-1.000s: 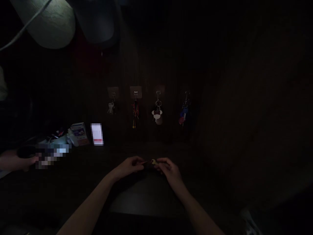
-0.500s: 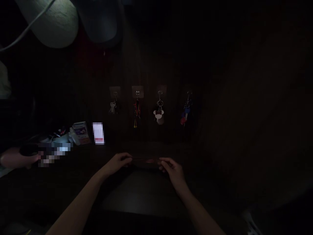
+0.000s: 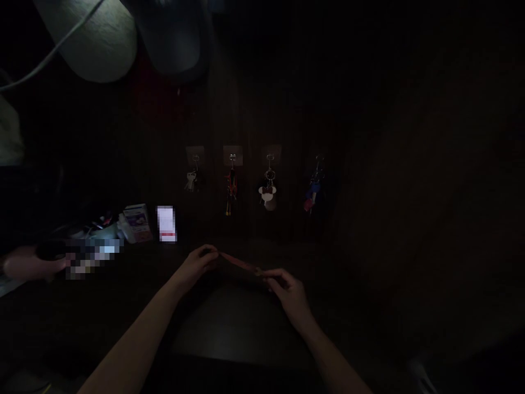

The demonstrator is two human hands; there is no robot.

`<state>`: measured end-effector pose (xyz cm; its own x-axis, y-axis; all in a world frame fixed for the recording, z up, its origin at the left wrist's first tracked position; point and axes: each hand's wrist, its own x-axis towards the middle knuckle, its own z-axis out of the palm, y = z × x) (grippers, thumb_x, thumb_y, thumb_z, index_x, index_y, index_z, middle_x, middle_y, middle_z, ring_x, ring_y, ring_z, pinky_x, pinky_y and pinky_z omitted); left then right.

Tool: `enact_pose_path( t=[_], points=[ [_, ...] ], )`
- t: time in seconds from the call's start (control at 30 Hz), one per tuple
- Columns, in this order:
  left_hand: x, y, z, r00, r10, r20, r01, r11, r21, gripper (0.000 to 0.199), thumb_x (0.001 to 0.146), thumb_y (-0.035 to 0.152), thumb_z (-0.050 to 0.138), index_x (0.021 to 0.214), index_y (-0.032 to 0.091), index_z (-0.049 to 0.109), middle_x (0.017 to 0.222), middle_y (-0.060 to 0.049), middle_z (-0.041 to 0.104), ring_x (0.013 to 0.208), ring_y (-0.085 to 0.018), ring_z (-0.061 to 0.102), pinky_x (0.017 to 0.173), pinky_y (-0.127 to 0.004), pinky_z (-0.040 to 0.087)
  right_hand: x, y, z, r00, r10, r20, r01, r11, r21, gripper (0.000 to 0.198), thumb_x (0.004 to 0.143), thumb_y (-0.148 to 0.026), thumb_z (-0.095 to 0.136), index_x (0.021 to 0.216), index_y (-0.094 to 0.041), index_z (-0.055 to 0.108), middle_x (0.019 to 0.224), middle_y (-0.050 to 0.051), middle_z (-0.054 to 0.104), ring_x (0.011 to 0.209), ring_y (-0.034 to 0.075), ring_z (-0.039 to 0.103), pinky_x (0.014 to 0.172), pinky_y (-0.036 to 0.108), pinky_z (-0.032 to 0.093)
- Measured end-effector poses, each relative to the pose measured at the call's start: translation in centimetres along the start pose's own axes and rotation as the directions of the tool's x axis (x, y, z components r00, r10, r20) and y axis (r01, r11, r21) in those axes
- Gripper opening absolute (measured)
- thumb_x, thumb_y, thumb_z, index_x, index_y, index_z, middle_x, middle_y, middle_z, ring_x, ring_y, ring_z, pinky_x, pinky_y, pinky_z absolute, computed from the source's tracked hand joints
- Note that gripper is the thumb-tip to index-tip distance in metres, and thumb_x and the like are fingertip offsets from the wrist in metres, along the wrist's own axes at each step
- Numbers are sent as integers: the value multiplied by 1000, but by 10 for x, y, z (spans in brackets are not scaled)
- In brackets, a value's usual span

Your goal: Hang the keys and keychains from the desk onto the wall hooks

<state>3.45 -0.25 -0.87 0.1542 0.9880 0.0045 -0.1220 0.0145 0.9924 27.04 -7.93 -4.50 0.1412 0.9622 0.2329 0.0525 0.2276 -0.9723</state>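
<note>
A narrow reddish strap (image 3: 239, 262) stretches between my two hands, slanting down to the right. My left hand (image 3: 200, 261) is closed on its upper left end. My right hand (image 3: 288, 287) pinches the other end, beside a small pale piece that is too dim to name. In front of my hands, several bunches of keys hang from hooks on the dark upright surface: a pale bunch (image 3: 191, 180), a red and yellow one (image 3: 231, 189), one with a white mouse-ear charm (image 3: 268, 194) and a blue and red one (image 3: 314, 191).
At the left stand a small box (image 3: 138, 223) and a blurred-out bright white panel (image 3: 166, 223). A pinkish rounded object (image 3: 30, 264) lies farther left. Two caps, one pale (image 3: 102, 52) and one dark (image 3: 174, 49), hang at the upper left, with a cord across the pale one.
My left hand has risen slightly, and my right hand has shifted a little left and down. The strap, nearly level before, now slants and shows more clearly.
</note>
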Motion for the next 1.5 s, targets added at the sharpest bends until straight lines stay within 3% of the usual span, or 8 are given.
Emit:
enact_pose_path(
  t=[0.2,0.43,0.6,0.83,1.0,1.17,1.37,1.5],
  points=[
    [3,21,12,989,59,134,-38,987,-158,12,68,23,63,73,19,52,72,1,60,74,-14,61,68,-26,47,-2,2,4,999,-28,42,32,996,-84,24,74,-40,60,85,-21,69,84,4,71,78,19,63,67,28,49],
    [18,43,31,968,132,213,-113,988,-102,20,69,30,66,80,19,54,78,-1,60,77,-15,61,66,-26,48,-6,1,7,980,-55,190,67,996,-61,27,76,-37,60,99,-23,67,97,5,70,94,20,64,86,34,47],
    [30,69,42,968,173,182,-188,980,69,28,67,37,68,85,19,58,81,0,60,70,-10,57,63,-22,45,-9,-2,5,980,-40,194,57,995,-86,31,76,-36,61,104,-24,65,96,5,71,96,21,63,86,36,48],
    [50,110,48,937,265,227,-332,877,348,35,65,43,67,90,18,62,82,-1,64,64,-12,55,58,-24,41,-13,-13,3,983,-29,182,48,994,-102,29,78,-39,58,102,-26,66,101,5,68,96,21,63,86,35,48],
    [64,142,47,916,342,210,-399,831,388,32,61,39,70,85,18,64,84,-2,66,73,-14,58,66,-26,43,-12,-11,3,977,-88,194,119,981,-154,25,82,-37,53,99,-25,67,104,5,66,100,20,60,88,34,46],
    [83,168,51,912,380,152,-409,838,361,17,62,29,68,73,16,63,73,-1,65,69,-14,58,68,-27,44,-12,-12,3,971,-118,206,161,965,-206,22,84,-35,50,94,-24,67,99,4,66,96,19,59,85,31,45],
    [105,182,60,891,444,101,-453,843,289,16,63,26,66,75,15,64,69,-1,64,65,-12,57,67,-28,45,-13,-12,3,968,-141,209,188,957,-223,22,85,-33,48,91,-24,67,94,3,66,93,19,60,83,30,45],
    [113,187,65,851,519,77,-511,788,344,19,62,27,68,76,15,65,70,0,64,67,-13,58,71,-28,44,-13,-11,3,966,-144,213,194,953,-233,22,85,-33,47,90,-24,66,93,4,66,92,19,60,82,30,44]
  ],
)
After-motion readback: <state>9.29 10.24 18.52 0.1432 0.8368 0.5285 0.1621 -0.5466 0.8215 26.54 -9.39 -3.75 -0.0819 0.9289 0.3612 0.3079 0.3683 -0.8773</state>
